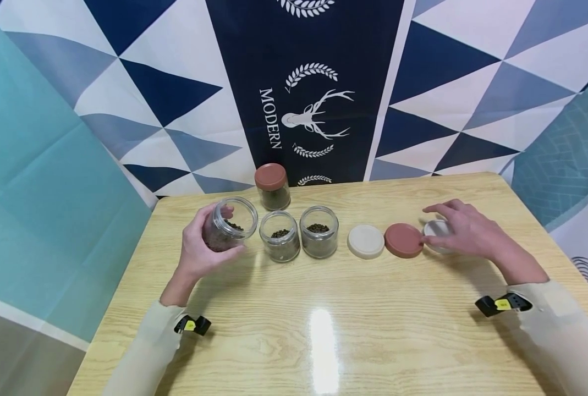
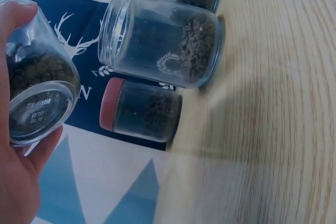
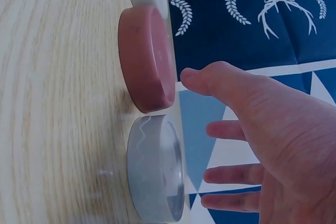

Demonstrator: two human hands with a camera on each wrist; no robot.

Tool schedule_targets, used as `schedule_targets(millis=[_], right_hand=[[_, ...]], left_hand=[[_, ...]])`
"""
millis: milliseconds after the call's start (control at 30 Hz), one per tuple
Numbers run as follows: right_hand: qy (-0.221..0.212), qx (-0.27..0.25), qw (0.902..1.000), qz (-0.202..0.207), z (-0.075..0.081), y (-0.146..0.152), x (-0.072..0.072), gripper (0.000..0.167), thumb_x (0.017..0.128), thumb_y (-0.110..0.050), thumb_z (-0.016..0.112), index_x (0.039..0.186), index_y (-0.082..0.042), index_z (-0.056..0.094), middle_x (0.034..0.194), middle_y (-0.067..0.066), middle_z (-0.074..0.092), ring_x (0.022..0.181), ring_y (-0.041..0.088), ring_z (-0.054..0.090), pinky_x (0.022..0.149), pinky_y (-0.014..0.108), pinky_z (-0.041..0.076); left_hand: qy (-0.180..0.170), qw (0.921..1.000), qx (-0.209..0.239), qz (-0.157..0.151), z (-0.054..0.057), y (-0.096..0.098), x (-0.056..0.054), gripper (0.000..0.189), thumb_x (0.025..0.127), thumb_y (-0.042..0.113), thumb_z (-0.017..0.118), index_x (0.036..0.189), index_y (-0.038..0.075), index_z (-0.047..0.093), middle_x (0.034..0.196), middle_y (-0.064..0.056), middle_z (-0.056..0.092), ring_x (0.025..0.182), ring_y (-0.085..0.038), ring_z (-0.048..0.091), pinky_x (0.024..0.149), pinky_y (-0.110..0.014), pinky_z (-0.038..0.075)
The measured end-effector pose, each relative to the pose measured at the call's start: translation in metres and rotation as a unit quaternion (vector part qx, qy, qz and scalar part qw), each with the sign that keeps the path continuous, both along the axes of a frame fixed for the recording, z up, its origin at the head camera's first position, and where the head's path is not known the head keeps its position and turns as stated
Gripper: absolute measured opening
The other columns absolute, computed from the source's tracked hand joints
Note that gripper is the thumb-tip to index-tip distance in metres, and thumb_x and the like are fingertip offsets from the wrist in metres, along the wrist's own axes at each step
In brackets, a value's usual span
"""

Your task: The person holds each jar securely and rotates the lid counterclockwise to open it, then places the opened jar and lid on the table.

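Observation:
My left hand [image 1: 198, 247] grips an open glass jar [image 1: 231, 220] with dark pellets in its bottom. In the left wrist view the base of this held jar [image 2: 42, 111] shows, tilted and raised off the table. Just right of it two more open jars stand upright, a nearer one [image 1: 280, 242] and another [image 1: 319, 234], both partly filled with dark pellets. My right hand [image 1: 469, 228] hovers over a grey lid [image 1: 434, 234], its fingers spread. In the right wrist view a gap shows between the fingers and that grey lid [image 3: 155, 169]. Left of it lies a red lid [image 1: 404, 240].
A cream lid [image 1: 366, 242] lies left of the red lid, in one row. Behind the open jars, near the wall cloth, stands a jar with a red lid [image 1: 272, 184]. The patterned cloth [image 1: 303, 99] rises at the table's back edge. Wooden table [image 1: 254, 341] extends in front.

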State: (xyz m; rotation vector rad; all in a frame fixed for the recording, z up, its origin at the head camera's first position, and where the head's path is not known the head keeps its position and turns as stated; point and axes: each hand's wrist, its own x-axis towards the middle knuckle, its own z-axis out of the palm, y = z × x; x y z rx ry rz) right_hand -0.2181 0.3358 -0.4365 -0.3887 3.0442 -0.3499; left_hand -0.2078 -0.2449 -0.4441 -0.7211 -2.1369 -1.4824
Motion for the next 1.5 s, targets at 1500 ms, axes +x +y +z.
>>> schedule_targets(millis=[1500], right_hand=[[0.01, -0.009, 0.9999, 0.006, -0.002, -0.006, 0.001, 0.079, 0.094, -0.053, 0.087, 0.153, -0.007, 0.063, 0.151, 0.042, 0.056, 0.133, 0.062, 0.06, 0.084, 0.073, 0.061]], left_hand=[[-0.132, 0.9728, 0.18, -0.063, -0.007, -0.008, -0.006, 0.087, 0.074, -0.023, 0.073, 0.147, 0.019, 0.055, 0.137, 0.013, 0.078, 0.133, -0.005, 0.071, 0.115, -0.02, 0.054]])
